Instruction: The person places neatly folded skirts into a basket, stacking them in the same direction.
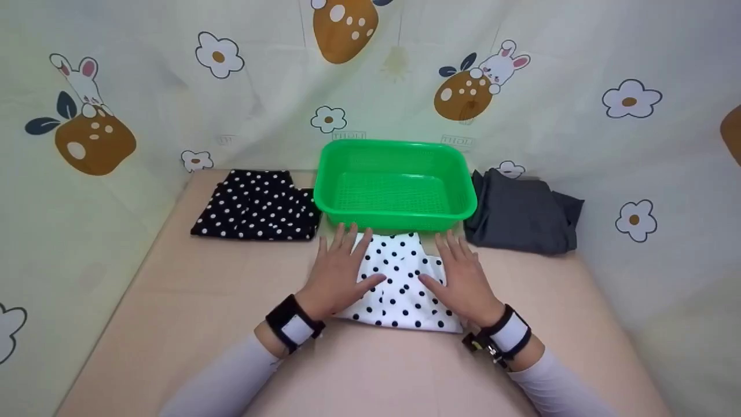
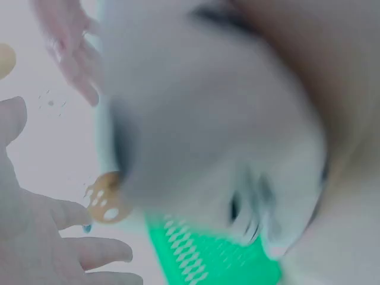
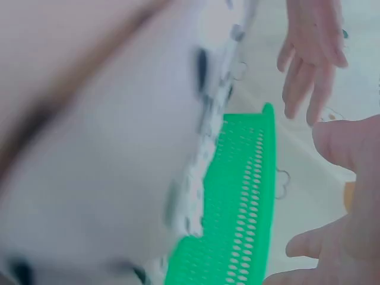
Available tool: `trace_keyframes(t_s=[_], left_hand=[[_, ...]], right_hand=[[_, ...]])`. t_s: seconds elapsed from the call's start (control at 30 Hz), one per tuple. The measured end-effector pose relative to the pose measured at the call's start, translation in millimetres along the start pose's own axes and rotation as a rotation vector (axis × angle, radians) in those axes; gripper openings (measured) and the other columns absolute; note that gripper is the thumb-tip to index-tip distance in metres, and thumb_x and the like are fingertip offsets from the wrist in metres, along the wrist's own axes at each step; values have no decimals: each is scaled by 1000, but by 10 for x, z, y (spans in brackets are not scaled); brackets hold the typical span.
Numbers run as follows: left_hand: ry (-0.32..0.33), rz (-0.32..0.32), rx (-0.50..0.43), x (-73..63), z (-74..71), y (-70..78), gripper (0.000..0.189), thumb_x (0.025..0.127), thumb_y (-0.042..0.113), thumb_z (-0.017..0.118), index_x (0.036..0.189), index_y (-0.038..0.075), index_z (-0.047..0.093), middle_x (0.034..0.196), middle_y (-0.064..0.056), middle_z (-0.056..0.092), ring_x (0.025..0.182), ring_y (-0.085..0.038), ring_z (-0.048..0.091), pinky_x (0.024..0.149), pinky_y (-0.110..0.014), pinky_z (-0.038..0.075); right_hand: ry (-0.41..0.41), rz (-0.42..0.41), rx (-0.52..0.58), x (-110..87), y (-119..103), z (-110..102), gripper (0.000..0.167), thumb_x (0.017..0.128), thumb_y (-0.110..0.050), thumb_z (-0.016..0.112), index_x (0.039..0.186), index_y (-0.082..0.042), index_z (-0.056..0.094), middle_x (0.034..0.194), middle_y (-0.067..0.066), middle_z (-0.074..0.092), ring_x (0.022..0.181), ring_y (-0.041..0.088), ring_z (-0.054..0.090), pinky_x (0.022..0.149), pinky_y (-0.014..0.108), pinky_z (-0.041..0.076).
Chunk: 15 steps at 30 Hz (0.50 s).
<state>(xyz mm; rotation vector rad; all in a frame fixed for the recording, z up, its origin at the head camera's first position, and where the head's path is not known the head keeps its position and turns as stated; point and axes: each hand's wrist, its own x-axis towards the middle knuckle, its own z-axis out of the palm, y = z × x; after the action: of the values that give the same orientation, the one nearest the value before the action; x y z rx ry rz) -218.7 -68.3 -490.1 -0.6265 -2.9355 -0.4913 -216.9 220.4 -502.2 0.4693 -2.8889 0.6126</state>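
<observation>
A folded white garment with black dots [image 1: 399,289] lies on the table in front of the basket. My left hand [image 1: 338,275] is over its left side and my right hand [image 1: 463,281] over its right side. Both have straight, spread fingers, with the thumbs pointing inward. In the left wrist view a gap shows between the left hand [image 2: 41,231] and the blurred white cloth [image 2: 196,119]. The right wrist view likewise shows the right hand [image 3: 350,219] apart from the cloth [image 3: 119,148]. Neither hand grips anything.
A green plastic basket [image 1: 399,223] stands behind the white garment, nothing visible inside. To its left lies a folded black garment with white dots [image 1: 257,205], to its right a folded dark grey garment [image 1: 521,214]. A printed curtain [image 1: 260,116] hangs behind the beige table [image 1: 231,301].
</observation>
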Motion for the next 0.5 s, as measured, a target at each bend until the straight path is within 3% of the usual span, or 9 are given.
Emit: trace_keyframes(t_s=[0.13,0.3,0.5], left_hand=[[-4,-48,-63,-112,-75,-101,96,100,76,45,171,14,22,175,-22,21,164,-47,12,128,-75,11],[-20,-132,-236,-270,-40,-222,90,102,66,55,170,14,25,174,-24,25,162,-52,16,125,-77,16],[56,-305,-549,-421,1,-373,80,100,42,71,163,7,39,168,-23,40,156,-46,37,128,-62,29]], right_hand=[[5,55,106,-62,114,-137,91,102,-46,68,168,-4,23,175,26,18,162,53,14,126,75,19],[-47,210,298,-209,291,-201,84,106,-42,63,169,-6,22,176,24,19,163,48,15,130,67,17],[-71,431,700,-336,386,-202,70,109,-31,56,168,-8,26,174,20,26,161,42,24,131,61,24]])
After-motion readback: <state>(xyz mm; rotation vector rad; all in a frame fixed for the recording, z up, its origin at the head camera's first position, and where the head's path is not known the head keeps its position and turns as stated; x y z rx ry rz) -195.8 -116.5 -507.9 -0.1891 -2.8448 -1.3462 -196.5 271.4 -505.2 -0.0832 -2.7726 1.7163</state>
